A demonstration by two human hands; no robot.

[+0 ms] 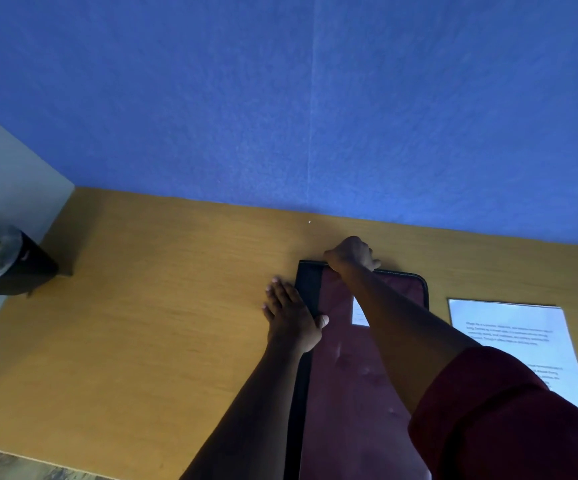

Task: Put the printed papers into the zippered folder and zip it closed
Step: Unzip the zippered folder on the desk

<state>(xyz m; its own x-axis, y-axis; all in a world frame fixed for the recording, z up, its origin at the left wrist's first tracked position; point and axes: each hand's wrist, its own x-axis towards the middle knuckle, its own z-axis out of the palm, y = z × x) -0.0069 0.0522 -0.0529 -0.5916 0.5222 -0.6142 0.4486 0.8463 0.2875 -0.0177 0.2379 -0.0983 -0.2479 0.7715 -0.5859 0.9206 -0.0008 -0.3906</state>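
Note:
A maroon zippered folder point(343, 375) with a black spine and black zip edging lies flat on the wooden desk point(162, 306), a small white label on its cover. My left hand point(292, 315) presses flat on the folder's black left edge, fingers straight. My right hand point(351, 253) is at the folder's far edge, fingers curled at the zipper track; the puller itself is hidden under the hand. The printed papers point(519, 344) lie on the desk just right of the folder, partly hidden by my right sleeve.
A dark pot with a small green plant point(0, 261) stands at the desk's far left. A blue wall point(315, 98) rises directly behind the desk. The desk's near edge shows at lower left, with floor below it.

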